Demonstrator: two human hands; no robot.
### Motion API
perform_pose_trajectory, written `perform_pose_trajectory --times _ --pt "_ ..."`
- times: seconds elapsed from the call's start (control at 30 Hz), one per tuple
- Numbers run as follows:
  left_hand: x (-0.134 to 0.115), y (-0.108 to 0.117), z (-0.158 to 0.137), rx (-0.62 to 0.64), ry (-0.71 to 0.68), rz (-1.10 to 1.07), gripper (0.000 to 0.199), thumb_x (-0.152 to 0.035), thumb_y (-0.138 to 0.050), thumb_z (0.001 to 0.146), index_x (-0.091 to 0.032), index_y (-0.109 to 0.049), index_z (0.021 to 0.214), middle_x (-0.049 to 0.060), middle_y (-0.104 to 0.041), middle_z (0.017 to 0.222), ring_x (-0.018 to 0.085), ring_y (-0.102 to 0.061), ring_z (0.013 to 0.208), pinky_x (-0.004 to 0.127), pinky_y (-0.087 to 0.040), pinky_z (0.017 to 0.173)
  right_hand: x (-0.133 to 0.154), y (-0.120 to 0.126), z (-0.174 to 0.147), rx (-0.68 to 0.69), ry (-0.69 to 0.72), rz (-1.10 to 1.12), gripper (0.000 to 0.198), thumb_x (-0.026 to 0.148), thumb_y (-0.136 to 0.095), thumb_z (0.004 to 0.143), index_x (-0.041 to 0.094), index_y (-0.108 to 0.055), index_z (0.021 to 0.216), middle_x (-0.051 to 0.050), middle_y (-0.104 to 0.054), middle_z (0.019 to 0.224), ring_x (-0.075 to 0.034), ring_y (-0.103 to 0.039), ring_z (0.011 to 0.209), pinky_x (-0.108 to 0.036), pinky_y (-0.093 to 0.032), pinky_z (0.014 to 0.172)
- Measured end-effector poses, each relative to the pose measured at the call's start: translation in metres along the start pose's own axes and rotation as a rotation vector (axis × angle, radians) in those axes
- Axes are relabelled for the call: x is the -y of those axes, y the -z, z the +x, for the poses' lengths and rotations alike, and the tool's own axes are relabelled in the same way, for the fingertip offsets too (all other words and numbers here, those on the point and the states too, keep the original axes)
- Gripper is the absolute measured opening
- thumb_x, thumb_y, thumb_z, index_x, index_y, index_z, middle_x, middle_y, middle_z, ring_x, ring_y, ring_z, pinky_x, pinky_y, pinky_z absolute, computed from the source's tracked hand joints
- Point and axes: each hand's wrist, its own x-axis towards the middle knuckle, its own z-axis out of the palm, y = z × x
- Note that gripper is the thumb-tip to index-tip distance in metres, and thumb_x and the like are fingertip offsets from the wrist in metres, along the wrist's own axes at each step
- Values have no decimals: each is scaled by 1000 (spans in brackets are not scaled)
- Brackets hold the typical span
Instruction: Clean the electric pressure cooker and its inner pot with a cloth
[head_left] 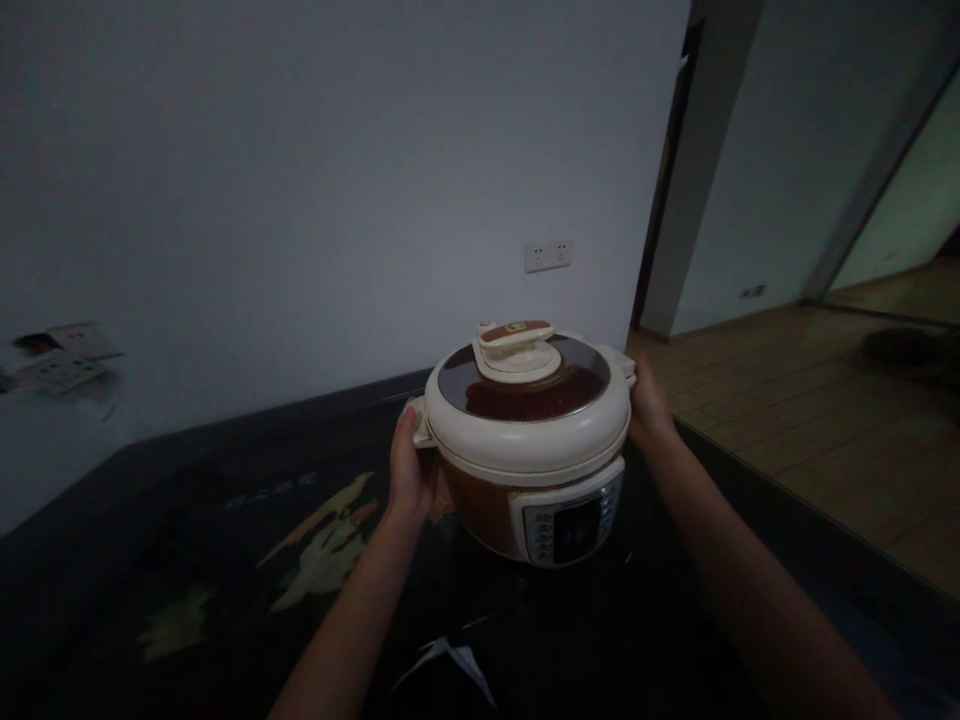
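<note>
A cream and brown electric pressure cooker (480, 500) is in front of me with its lid on. My left hand (411, 470) grips the cream side handle on its left. On the other side, my right hand (651, 405) is wrapped round the right handle, its fingers partly hidden behind the cooker. A brown-topped lid handle (517, 340) sits over the dark glossy lid. The control panel (574, 530), with buttons and a dark display, faces me. Whether the cooker's base touches the tabletop I cannot tell.
Beneath the cooker spreads a dark glossy table (247, 620) with a leaf-like pattern. A pale scrap (457, 655) lies near its front. Behind it stands a white wall with a double socket (549, 256); loose sockets (67, 355) are at left. Tiled floor (795, 400) extends on the right.
</note>
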Motion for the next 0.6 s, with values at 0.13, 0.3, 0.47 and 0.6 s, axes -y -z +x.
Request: perform_pose_trajectory --times 0.13,0.3,0.47,0.6 --pt "-18 16 3 -50 -98 33 28 -32 -71 81 -22 -64 106 6 -68 123 19 -60 122 30 -45 103 20 25 -20 -120 73 -99 33 54 -64 80 24 -60 93 -2 -68 97 -21 -65 105 -36 -54 83" --pt "-44 54 -24 -4 -465 288 39 -22 -69 80 -24 -62 118 7 -60 138 19 -50 134 35 -32 116 51 64 -91 -98 183 -285 32 45 -66 79 27 -61 105 -2 -64 113 -19 -60 114 -35 -50 92" --pt "-51 94 -79 161 -471 772 19 -31 -59 91 -24 -66 107 4 -69 112 20 -63 111 38 -44 104 53 69 -192 265 77 -599 24 42 -62 87 23 -69 98 -4 -72 92 -19 -69 87 -33 -53 80" --pt "-43 120 -129 630 -338 1234 20 -25 -49 95 -22 -67 104 7 -70 109 23 -64 107 44 -49 98 31 40 -252 693 -32 -825 15 29 -63 84 23 -74 93 -5 -75 95 -22 -71 91 -34 -53 83"
